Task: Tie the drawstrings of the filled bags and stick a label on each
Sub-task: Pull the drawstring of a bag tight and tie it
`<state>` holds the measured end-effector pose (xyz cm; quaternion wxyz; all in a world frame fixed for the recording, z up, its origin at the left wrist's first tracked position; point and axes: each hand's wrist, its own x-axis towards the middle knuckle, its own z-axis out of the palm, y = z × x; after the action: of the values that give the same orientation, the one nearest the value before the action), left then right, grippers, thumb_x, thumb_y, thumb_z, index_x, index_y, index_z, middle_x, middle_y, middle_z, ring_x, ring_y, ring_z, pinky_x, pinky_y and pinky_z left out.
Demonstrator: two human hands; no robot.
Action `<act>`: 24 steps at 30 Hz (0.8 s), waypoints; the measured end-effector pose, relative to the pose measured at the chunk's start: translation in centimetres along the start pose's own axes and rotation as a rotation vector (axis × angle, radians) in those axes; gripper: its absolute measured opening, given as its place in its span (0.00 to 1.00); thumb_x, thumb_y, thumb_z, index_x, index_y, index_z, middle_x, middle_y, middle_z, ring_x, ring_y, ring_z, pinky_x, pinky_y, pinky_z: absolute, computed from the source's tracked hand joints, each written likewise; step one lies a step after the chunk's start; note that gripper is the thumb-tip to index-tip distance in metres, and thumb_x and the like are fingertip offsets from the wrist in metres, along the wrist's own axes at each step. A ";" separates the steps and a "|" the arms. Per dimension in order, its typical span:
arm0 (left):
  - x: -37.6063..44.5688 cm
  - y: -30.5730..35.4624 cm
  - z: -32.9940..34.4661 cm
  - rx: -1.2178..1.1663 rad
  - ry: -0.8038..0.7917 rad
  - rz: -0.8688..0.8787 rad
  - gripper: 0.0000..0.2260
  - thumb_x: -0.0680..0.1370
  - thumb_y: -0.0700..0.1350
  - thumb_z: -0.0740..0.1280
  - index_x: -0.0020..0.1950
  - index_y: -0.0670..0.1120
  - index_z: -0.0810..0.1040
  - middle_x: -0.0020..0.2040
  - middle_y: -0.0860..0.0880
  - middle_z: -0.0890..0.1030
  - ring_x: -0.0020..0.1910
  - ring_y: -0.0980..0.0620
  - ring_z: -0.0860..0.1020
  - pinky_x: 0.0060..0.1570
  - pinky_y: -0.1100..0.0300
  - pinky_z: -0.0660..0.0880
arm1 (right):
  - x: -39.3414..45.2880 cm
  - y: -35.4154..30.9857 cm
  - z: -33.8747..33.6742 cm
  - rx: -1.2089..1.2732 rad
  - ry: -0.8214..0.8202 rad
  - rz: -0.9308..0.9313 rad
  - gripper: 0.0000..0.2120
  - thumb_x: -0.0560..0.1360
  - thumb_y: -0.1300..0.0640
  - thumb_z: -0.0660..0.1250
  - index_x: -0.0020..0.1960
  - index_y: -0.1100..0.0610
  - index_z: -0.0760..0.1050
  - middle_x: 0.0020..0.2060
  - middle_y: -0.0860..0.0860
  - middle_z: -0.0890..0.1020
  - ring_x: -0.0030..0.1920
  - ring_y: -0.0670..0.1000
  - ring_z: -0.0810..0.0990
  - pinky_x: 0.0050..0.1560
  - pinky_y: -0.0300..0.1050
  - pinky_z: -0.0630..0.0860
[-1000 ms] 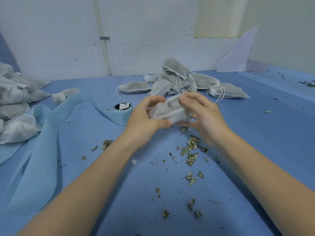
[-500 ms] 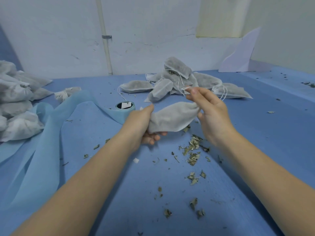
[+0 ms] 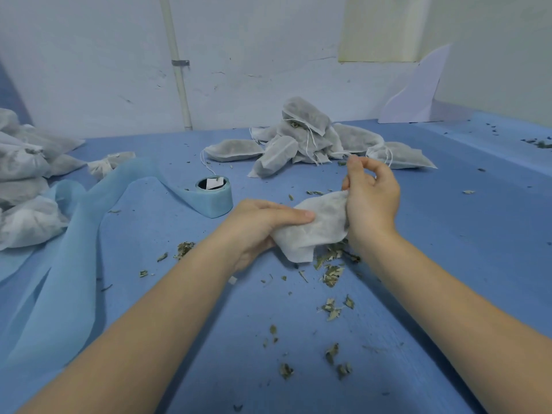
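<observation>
Head view, one white filled bag (image 3: 316, 225) low over blue table (image 3: 448, 234), left hand (image 3: 257, 225) gripping its end, right hand (image 3: 372, 198) curled round its top, one blue label roll (image 3: 215, 197), no readable writing.

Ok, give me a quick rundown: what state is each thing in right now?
bag in hand: filled, held low over the table, mouth end at the right hand
left hand: grips the bag's lower end
right hand: holds the bag's top, fingertips pinched
pile of bags: heaped at the back, strings loose
label roll: standing, strip unrolled leftward
leaf bits: scattered on the table
</observation>
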<state>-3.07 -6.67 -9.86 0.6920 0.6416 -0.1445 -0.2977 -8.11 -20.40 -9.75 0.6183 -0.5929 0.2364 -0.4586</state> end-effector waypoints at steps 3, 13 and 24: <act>0.1 0.2 0.1 -0.110 0.077 -0.009 0.06 0.65 0.35 0.75 0.40 0.37 0.82 0.36 0.45 0.84 0.32 0.53 0.83 0.31 0.62 0.79 | 0.1 -0.5 -0.5 0.076 -0.211 -0.003 0.05 0.77 0.52 0.67 0.42 0.47 0.76 0.30 0.41 0.81 0.34 0.40 0.76 0.38 0.34 0.70; 0.3 0.4 -0.7 -0.471 0.160 0.053 0.15 0.70 0.42 0.73 0.54 0.39 0.79 0.43 0.45 0.84 0.39 0.51 0.83 0.35 0.62 0.80 | -0.7 -0.6 -1.2 -0.245 -0.642 -0.321 0.06 0.72 0.52 0.72 0.39 0.41 0.80 0.43 0.40 0.81 0.46 0.41 0.78 0.45 0.38 0.74; -0.3 0.2 -0.2 -0.218 0.157 0.226 0.25 0.64 0.39 0.77 0.59 0.37 0.76 0.48 0.42 0.84 0.42 0.48 0.84 0.37 0.57 0.80 | -1.4 -0.2 -0.1 -0.595 -0.483 -0.571 0.01 0.74 0.54 0.69 0.44 0.48 0.78 0.44 0.41 0.77 0.44 0.37 0.73 0.45 0.26 0.66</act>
<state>-3.16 -6.31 -9.59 0.7958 0.5635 -0.1282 -0.1809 -8.92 -19.20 -9.92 0.3083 -0.8749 0.0348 -0.3718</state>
